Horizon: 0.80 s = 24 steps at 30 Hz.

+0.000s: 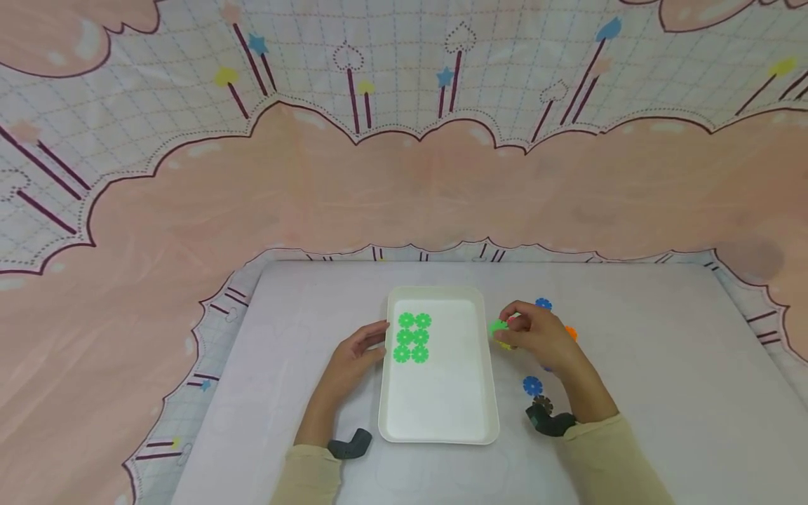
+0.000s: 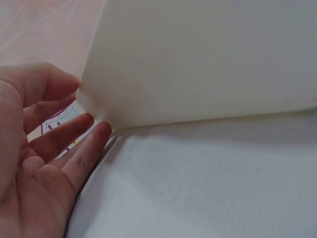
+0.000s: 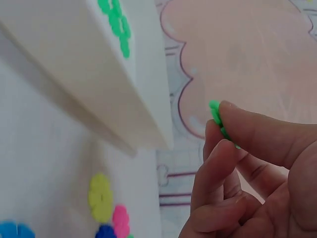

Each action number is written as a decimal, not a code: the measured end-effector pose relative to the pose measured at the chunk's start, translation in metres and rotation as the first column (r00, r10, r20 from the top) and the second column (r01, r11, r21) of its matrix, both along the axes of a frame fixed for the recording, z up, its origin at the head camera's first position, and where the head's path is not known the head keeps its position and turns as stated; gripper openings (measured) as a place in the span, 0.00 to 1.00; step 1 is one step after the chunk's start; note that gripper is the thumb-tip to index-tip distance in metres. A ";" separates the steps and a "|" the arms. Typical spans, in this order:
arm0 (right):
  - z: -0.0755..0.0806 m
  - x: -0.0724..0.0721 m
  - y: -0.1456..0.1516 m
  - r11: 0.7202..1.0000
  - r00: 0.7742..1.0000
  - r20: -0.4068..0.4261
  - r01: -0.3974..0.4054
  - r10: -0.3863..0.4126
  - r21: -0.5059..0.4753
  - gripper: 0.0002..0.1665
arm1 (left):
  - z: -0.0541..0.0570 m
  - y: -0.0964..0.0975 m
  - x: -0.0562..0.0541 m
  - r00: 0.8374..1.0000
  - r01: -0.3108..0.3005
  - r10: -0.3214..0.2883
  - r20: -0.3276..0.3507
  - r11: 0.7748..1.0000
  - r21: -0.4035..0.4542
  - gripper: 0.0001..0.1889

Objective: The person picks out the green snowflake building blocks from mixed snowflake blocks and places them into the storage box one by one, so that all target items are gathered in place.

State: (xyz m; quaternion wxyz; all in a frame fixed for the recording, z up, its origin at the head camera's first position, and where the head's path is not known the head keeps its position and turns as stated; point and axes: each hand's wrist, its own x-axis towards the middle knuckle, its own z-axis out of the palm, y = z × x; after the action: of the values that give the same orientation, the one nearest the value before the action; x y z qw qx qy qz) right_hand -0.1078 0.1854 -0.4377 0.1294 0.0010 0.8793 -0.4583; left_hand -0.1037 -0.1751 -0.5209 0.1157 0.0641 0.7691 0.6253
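In the head view my right hand (image 1: 539, 337) is just right of the white tray (image 1: 442, 414), above the table. Thumb and fingers pinch a green notched flower-shaped disc (image 3: 216, 113), seen nearly edge-on in the right wrist view. My left hand (image 1: 353, 354) rests at the tray's left side; the left wrist view shows fingertips (image 2: 103, 130) touching the wall near a corner, with nothing pinched. Inside the tray, several similar green discs (image 1: 404, 337) lie flat in two columns in its upper left part.
Loose discs lie right of the tray: a blue disc (image 1: 533, 386), a dark brown disc (image 1: 543, 403), an orange disc (image 1: 571, 333), a yellow disc (image 3: 100, 197) and a pink disc (image 3: 121, 220). The right hand partly covers this group. A patterned cloth (image 1: 442, 189) hangs behind the table.
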 end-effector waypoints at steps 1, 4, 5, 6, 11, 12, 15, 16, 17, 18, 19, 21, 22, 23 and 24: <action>0.001 -0.001 -0.005 1.000 1.000 0.001 0.000 0.000 -0.016 0.16 | 0.000 0.000 0.000 1.000 0.000 0.000 0.000 1.000 0.000 0.24; 0.002 -0.004 -0.022 1.000 1.000 0.009 -0.008 0.009 -0.025 0.15 | 0.001 0.000 0.000 1.000 -0.004 0.004 0.002 1.000 -0.004 0.25; 0.003 -0.004 -0.028 0.999 1.000 0.017 -0.017 0.017 -0.033 0.14 | 0.002 0.000 0.000 1.000 -0.006 0.006 0.004 1.000 -0.006 0.25; 0.004 -0.004 -0.033 0.999 0.999 0.019 -0.032 0.032 -0.030 0.14 | 0.002 0.000 0.000 1.000 -0.007 0.007 0.005 1.000 -0.005 0.25; 0.006 -0.005 -0.059 0.994 0.995 0.021 -0.097 0.099 -0.049 0.10 | 0.002 0.001 0.001 1.000 -0.006 0.006 0.011 1.000 0.010 0.24; 0.006 -0.006 -0.064 0.993 0.994 0.020 -0.106 0.107 -0.045 0.10 | 0.002 0.001 0.001 1.000 -0.006 0.006 0.012 1.000 0.011 0.24; 0.003 -0.008 -0.080 0.992 0.992 0.037 -0.117 0.118 -0.044 0.08 | 0.001 0.001 0.000 1.000 -0.008 0.008 0.013 1.000 0.011 0.24; 0.002 -0.009 -0.084 0.992 0.992 0.048 -0.116 0.118 -0.045 0.08 | 0.001 0.001 0.000 1.000 -0.010 0.009 0.013 1.000 0.010 0.24; 0.001 -0.010 -0.088 0.992 0.991 0.060 -0.114 0.117 -0.047 0.08 | 0.001 0.001 0.000 1.000 -0.009 0.009 0.010 1.000 0.010 0.24; -0.001 -0.010 -0.093 0.992 0.990 0.076 -0.111 0.115 -0.054 0.09 | 0.001 0.001 0.000 1.000 -0.010 0.010 0.008 1.000 0.009 0.24; -0.002 -0.011 -0.097 0.992 0.989 0.092 -0.109 0.114 -0.060 0.10 | 0.001 0.001 0.000 1.000 -0.010 0.010 0.006 1.000 0.009 0.24; -0.007 -0.012 -0.104 0.991 0.986 0.122 -0.107 0.116 -0.076 0.11 | 0.000 0.001 0.000 1.000 -0.010 0.010 0.006 1.000 0.009 0.24; -0.009 -0.012 -0.107 0.991 0.984 0.131 -0.110 0.120 -0.082 0.12 | 0.000 0.001 0.000 1.000 -0.009 0.009 0.006 1.000 0.010 0.24; -0.012 -0.012 -0.111 0.990 0.982 0.139 -0.115 0.126 -0.088 0.12 | 0.000 0.001 -0.001 1.000 -0.008 0.008 0.006 1.000 0.010 0.24; -0.015 -0.012 -0.114 0.988 0.981 0.139 -0.126 0.138 -0.093 0.13 | 0.000 0.001 -0.001 1.000 -0.006 0.006 0.007 1.000 0.012 0.24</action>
State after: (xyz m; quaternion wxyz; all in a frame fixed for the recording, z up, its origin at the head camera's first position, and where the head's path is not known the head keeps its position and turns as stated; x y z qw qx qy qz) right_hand -0.1201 0.0719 -0.4522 0.2229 -0.0294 0.8458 -0.4837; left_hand -0.1042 -0.1738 -0.5212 0.1161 0.0600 0.7652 0.6303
